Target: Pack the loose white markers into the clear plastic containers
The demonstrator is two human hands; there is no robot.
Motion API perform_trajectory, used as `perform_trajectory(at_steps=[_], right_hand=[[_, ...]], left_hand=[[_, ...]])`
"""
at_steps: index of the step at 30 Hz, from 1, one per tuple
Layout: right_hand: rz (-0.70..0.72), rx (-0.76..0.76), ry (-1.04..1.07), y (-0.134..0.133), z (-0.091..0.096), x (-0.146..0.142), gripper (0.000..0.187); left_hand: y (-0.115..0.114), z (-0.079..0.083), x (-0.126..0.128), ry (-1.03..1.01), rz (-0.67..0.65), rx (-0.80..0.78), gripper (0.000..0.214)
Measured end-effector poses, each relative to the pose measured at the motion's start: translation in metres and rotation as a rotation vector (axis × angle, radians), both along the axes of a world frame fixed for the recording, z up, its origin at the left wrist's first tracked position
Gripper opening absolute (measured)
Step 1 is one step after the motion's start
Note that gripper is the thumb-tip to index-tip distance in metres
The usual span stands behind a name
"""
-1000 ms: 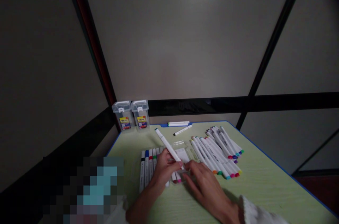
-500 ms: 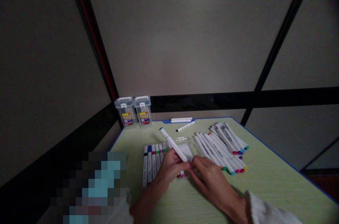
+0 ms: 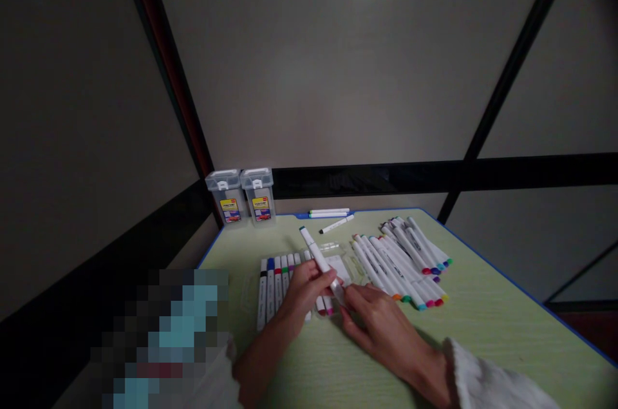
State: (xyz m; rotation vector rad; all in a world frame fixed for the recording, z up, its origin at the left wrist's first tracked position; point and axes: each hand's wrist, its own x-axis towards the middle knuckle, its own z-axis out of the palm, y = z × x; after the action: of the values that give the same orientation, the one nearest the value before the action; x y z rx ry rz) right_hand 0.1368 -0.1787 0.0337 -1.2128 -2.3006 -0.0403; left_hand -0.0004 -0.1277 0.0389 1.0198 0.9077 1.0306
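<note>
My left hand is closed around a white marker with a dark teal end. The marker slants over the table, teal end up and away from me. At its lower end, the bent fingers of my right hand pinch the marker's tip. Under and beside my left hand lies a row of white markers with coloured bands, side by side in a clear plastic tray. My left hand hides part of that row. Right of my hands, a loose pile of white markers shows many coloured ends.
Two clear lidded boxes with yellow labels stand at the table's back left corner. A single marker lies near the back edge, by two more markers. The light wood table has a blue edge, with a wall panel behind it.
The held marker has swung slightly more upright, and its lower end now shows between my hands. My left hand has moved a little. The whole view has shifted slightly.
</note>
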Motion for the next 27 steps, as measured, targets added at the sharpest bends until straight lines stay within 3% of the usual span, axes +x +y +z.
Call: perform_trajectory(at_steps=[6, 15, 27], right_hand=[[-0.005, -0.033, -0.011, -0.001, 0.000, 0.000, 0.010], [0.010, -0.064, -0.024, -0.004, -0.002, -0.004, 0.011], [0.014, -0.101, -0.057, -0.006, -0.002, -0.005, 0.011]], left_hand=[[0.000, 0.002, -0.002, 0.015, -0.013, 0.004, 0.038], [0.009, 0.004, -0.011, 0.025, 0.105, 0.013, 0.042], [0.013, -0.006, -0.007, 0.124, 0.219, 0.035, 0.057]])
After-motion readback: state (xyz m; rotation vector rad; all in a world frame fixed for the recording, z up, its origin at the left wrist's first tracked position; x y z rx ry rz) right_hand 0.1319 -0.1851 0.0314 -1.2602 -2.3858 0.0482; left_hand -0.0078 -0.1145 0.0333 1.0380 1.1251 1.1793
